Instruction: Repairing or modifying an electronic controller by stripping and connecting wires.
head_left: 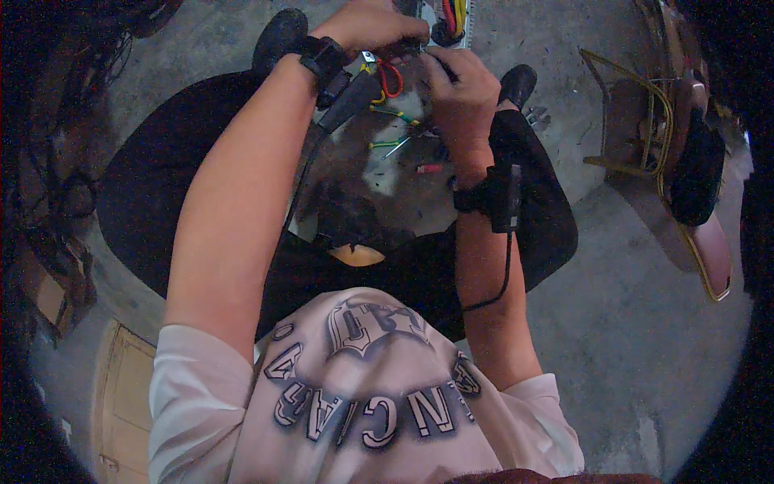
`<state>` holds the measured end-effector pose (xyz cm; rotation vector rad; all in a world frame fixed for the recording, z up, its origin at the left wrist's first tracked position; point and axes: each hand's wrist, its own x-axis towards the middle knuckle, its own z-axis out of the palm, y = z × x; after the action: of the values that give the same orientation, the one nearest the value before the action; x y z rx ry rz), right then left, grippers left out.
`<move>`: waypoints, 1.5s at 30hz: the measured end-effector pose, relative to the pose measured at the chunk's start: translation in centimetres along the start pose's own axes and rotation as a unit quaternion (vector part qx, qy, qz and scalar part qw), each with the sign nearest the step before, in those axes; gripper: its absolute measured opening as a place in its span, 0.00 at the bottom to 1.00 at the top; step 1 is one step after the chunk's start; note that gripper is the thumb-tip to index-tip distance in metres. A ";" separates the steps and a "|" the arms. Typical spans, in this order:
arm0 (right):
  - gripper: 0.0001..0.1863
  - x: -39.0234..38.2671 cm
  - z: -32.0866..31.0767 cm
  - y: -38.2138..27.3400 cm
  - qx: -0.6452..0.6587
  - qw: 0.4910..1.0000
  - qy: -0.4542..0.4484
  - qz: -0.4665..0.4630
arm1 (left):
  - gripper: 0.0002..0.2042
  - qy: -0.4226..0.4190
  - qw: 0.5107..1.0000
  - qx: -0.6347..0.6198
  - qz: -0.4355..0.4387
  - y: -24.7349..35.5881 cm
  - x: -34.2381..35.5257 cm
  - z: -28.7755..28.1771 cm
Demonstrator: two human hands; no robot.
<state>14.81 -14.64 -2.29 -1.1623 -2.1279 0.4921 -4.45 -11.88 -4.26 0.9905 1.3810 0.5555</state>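
Note:
My left hand and my right hand meet at the top centre, with fingertips almost touching. Both are closed in a pinch around a small dark piece, mostly hidden by the fingers. A red wire loop hangs just below my left hand. Beside it, a black tapered piece trails a black cable. Above my right hand lies a bundle of red, yellow and black wires. Green-and-yellow handles of a hand tool show on the floor below the hands.
A thin tool and a small red object lie on the concrete floor between my legs. At right stands a chair with a gold-coloured metal frame. Dark clutter lines the left side, and a beige door shows at lower left.

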 end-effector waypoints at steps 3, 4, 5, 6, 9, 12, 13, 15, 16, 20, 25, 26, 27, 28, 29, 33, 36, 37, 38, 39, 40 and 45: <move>0.05 0.0 -0.1 -0.2 0.013 0.999 -0.010 0.029 | 0.17 -0.002 1.000 -0.008 -0.002 -0.4 0.1 -0.1; 0.05 0.0 -0.2 -0.3 0.017 0.999 -0.015 0.040 | 0.17 -0.004 1.000 -0.003 -0.002 -0.3 0.1 -0.1; 0.06 0.0 -0.3 -0.3 0.019 0.998 -0.019 0.049 | 0.17 -0.006 1.000 0.002 -0.002 -0.3 0.1 -0.1; 0.06 0.1 -0.3 -0.4 0.021 0.998 -0.022 0.059 | 0.17 -0.003 1.000 -0.011 -0.003 -0.3 0.0 -0.1; 0.07 0.2 -0.4 -0.5 0.022 0.998 -0.023 0.055 | 0.16 0.000 1.000 -0.015 0.002 -0.1 -0.5 0.0; 0.07 0.3 -0.3 -0.4 0.017 0.998 -0.031 0.059 | 0.15 -0.005 0.991 0.121 0.060 0.1 -0.7 -0.4; 0.07 0.4 -0.3 -0.5 0.015 0.997 -0.036 0.064 | 0.14 -0.004 0.972 0.211 0.102 0.0 -0.7 -0.6; 0.06 0.5 -0.4 -0.5 0.008 0.998 -0.038 0.055 | 0.14 -0.003 0.970 0.222 0.100 0.0 -0.7 -0.7; 0.06 0.6 -0.4 -0.5 0.005 0.998 -0.038 0.050 | 0.13 -0.003 0.988 0.144 0.055 0.1 -0.6 -0.5; 0.05 0.7 -0.2 -0.5 -0.002 1.000 -0.012 0.012 | 0.14 -0.029 0.982 0.173 0.071 0.2 -0.6 -1.0; 0.04 0.5 0.0 0.0 -0.019 0.999 0.000 -0.029 | 0.17 0.003 1.000 0.027 0.015 0.2 -0.8 -0.2; 0.04 0.4 0.0 0.0 -0.026 0.999 -0.004 -0.031 | 0.17 0.008 0.999 0.030 0.024 0.4 -0.9 -0.1; 0.04 0.4 0.0 0.1 -0.034 0.999 -0.008 -0.033 | 0.18 0.014 0.999 0.030 0.011 0.6 -1.0 -0.1; 0.04 0.3 0.0 0.1 -0.041 0.998 -0.012 -0.035 | 0.18 0.020 0.999 0.030 -0.002 0.8 -1.1 -0.1; 0.04 0.3 0.0 0.2 -0.044 0.998 -0.017 -0.033 | 0.18 0.026 0.999 0.030 -0.015 1.0 -1.2 -0.1; 0.04 0.0 0.1 0.2 -0.039 0.999 -0.026 -0.017 | 0.18 0.026 0.998 0.049 -0.012 0.9 -1.2 -0.2; 0.05 0.0 0.0 0.2 -0.018 1.000 -0.018 -0.013 | 0.17 0.030 0.996 0.080 -0.020 1.3 -1.2 0.0; 0.05 0.0 0.0 0.2 -0.008 1.000 -0.014 -0.016 | 0.16 0.031 0.998 0.058 -0.020 0.8 -1.0 0.0; 0.05 0.1 0.1 0.1 -0.008 1.000 -0.013 -0.017 | 0.16 0.031 0.999 0.036 -0.020 0.3 -0.9 -0.1; 0.05 0.1 0.1 0.2 -0.008 1.000 -0.011 -0.018 | 0.15 0.026 0.999 0.020 -0.012 0.2 -0.9 0.0; 0.05 0.1 0.1 0.3 -0.008 1.000 -0.009 -0.019 | 0.15 0.021 1.000 0.003 -0.005 0.0 -0.9 0.0; 0.05 -0.1 0.1 0.2 -0.015 1.000 -0.025 -0.003 | 0.14 -0.001 1.000 -0.007 -0.007 -0.7 -0.7 -0.3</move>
<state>14.90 -14.66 -2.49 -1.1709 -2.1881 0.4917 -5.05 -12.76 -4.39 0.9681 1.3788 0.5523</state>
